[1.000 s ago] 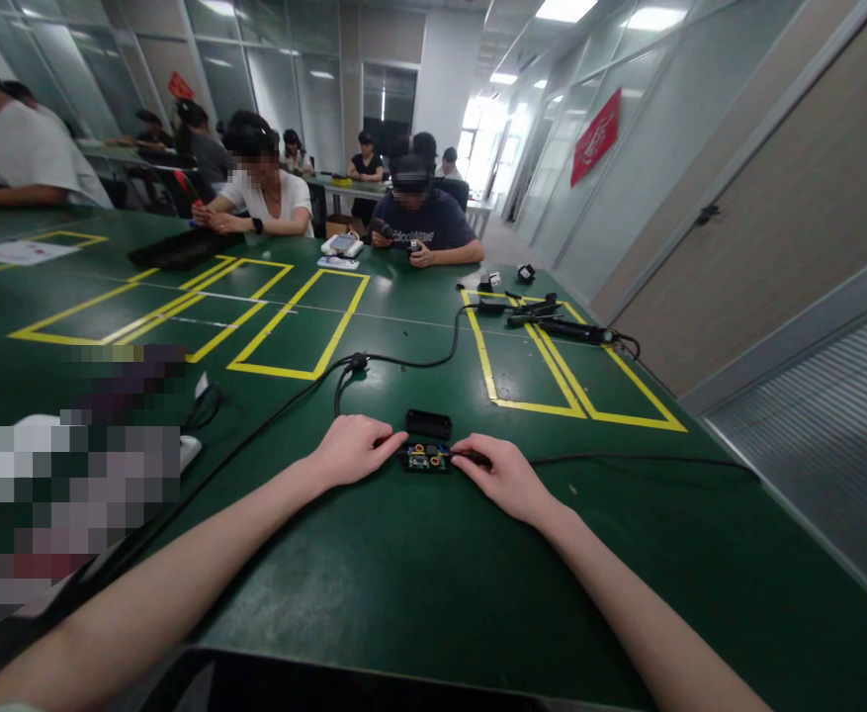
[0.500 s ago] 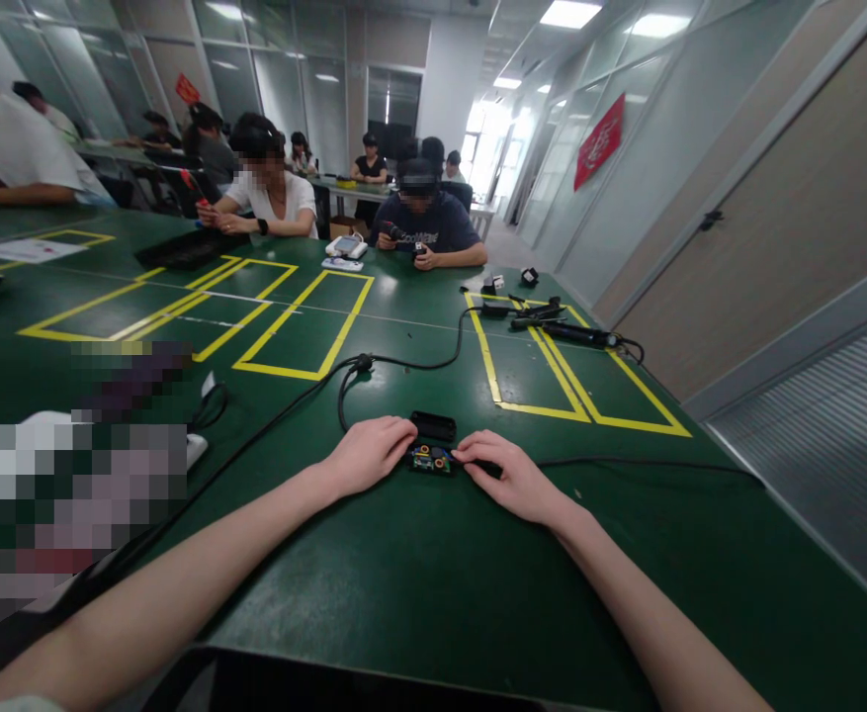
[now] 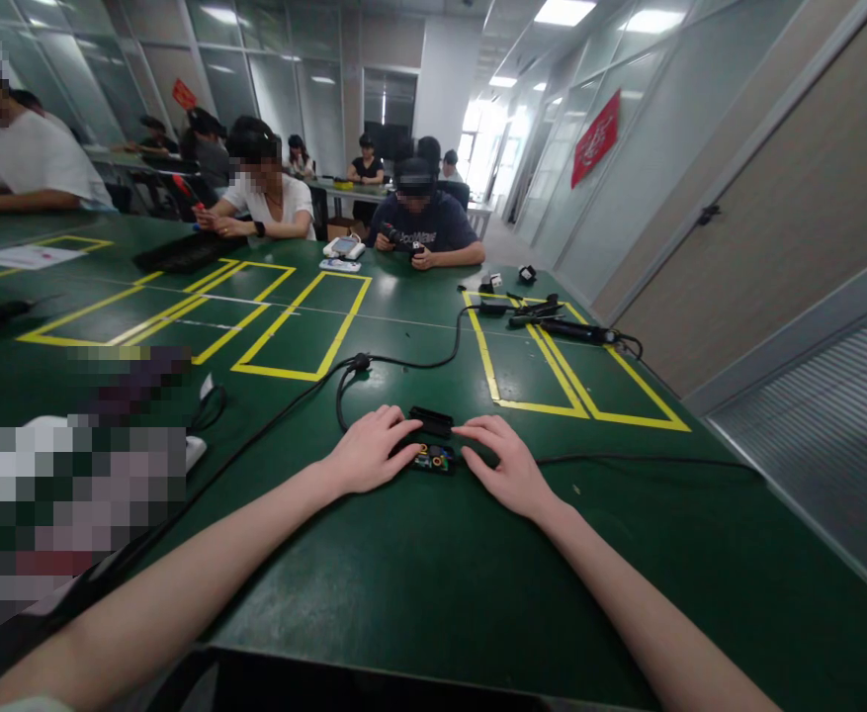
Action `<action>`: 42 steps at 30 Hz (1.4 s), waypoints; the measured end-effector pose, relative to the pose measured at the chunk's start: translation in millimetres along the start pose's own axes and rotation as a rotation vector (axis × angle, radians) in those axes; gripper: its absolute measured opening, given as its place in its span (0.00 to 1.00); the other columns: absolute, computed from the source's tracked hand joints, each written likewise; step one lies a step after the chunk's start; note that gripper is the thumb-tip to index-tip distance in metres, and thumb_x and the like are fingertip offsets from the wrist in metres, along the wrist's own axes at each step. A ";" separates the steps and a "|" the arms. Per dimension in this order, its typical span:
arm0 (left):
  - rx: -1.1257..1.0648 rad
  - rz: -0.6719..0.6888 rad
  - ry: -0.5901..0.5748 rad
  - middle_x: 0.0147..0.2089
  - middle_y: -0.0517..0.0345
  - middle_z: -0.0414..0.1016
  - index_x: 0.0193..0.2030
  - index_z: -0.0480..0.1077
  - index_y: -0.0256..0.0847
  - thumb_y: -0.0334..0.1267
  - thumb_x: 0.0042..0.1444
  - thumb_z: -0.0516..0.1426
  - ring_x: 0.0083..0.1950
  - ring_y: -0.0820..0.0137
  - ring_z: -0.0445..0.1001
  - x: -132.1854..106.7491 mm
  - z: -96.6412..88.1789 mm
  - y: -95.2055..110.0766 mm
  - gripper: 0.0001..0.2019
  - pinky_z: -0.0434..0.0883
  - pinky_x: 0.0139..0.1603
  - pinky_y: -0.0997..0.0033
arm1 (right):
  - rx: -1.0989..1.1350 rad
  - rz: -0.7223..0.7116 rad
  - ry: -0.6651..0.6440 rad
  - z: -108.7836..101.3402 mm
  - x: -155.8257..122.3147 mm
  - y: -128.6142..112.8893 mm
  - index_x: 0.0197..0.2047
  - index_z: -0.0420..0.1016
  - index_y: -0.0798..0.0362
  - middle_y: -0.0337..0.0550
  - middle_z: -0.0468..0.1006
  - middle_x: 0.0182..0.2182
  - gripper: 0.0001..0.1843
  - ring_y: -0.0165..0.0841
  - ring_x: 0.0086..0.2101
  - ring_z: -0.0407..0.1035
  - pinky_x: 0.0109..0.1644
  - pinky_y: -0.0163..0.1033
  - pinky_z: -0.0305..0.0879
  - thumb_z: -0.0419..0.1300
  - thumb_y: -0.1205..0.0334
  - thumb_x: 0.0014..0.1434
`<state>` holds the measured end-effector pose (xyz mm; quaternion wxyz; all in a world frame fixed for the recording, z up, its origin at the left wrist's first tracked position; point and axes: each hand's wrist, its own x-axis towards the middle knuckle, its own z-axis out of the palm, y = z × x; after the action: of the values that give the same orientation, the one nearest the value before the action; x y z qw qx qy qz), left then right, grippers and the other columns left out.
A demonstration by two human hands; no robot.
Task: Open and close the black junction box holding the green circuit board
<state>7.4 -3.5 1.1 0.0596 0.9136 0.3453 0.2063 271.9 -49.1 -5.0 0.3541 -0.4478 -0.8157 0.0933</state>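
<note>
An opened black case (image 3: 434, 461) lies on the green table with a small circuit board showing inside, its ring-shaped parts copper-coloured. Just beyond it sits a black cover (image 3: 431, 421), hollow side up and slightly tilted. My left hand (image 3: 371, 450) is open at the left; its thumb reaches the case's left end and its fingertips are at the cover's left end. On the other side my right hand (image 3: 505, 463) is open, thumb and forefinger apart. Its forefinger is close to the cover's right end; whether it touches I cannot tell. Black cables run off both sides.
A black cable with a plug (image 3: 360, 363) crosses the table at left. Yellow tape rectangles (image 3: 303, 326) mark the surface. Black tools (image 3: 581, 331) lie at the right back, near small black-and-white blocks (image 3: 490, 282). Co-workers (image 3: 425, 222) sit across the table.
Both hands' fingers have spread, with the forefingers moving from the case up toward the cover. The cover has shifted slightly and tilted. My right fingertips have left the case's right end.
</note>
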 end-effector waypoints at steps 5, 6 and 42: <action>-0.080 0.088 -0.021 0.47 0.49 0.73 0.57 0.75 0.40 0.42 0.73 0.51 0.47 0.62 0.73 0.2 -2.9 1.1 0.15 0.73 0.51 0.61 | -0.104 0.060 -0.030 6.4 -1.0 5.0 0.65 0.74 0.44 0.52 0.75 0.63 0.22 0.48 0.62 0.67 0.65 0.62 0.65 0.60 0.57 0.69; -0.093 0.104 -0.027 0.47 0.50 0.73 0.56 0.75 0.40 0.40 0.73 0.51 0.46 0.62 0.74 0.1 -3.2 1.2 0.14 0.73 0.51 0.62 | -0.109 0.057 -0.056 7.5 -1.3 5.4 0.64 0.76 0.43 0.51 0.76 0.63 0.21 0.48 0.62 0.68 0.66 0.63 0.64 0.59 0.57 0.70; -0.243 0.122 0.016 0.66 0.43 0.68 0.70 0.58 0.44 0.48 0.58 0.66 0.63 0.54 0.74 -4.0 -8.8 3.3 0.37 0.72 0.62 0.54 | 0.360 0.170 0.047 2.8 0.3 -10.9 0.47 0.80 0.49 0.44 0.82 0.40 0.09 0.36 0.37 0.78 0.45 0.43 0.78 0.61 0.61 0.65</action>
<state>3.1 -8.9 8.6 0.1543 0.9173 0.2620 0.2570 262.7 -54.7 -1.8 0.4381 -0.4466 -0.7367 0.2568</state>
